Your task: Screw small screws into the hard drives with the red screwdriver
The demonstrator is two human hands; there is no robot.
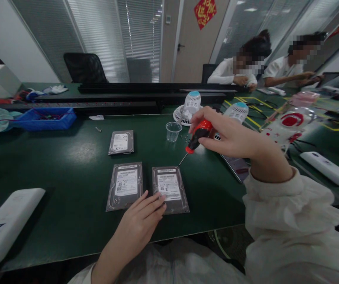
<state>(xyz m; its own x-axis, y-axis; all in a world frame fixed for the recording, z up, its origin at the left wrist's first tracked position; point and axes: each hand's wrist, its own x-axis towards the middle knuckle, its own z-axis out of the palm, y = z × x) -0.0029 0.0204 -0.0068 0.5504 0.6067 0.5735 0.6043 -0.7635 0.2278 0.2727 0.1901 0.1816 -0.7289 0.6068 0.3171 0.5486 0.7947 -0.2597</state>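
Note:
My right hand (216, 130) is wrapped round the red and black handle of a screwdriver (198, 136). Its shaft slants down to the top right corner of a hard drive (171, 185) lying flat, label up; whether the tip sits in a screw is too small to tell. Fingers stretched out, my left hand (142, 215) rests on the lower left part of that same drive. Just left of it lies a second hard drive (124, 183), and a third, smaller-looking hard drive (121, 142) is farther back.
A clear plastic cup (173, 132) stands behind the drives, small screws (185, 139) beside it. White fans (192, 104) are at the back. A blue bin (47, 118) sits at the left, white devices (11, 223) at both sides, a bottle (290, 118) right. Two people (231, 73) sit across.

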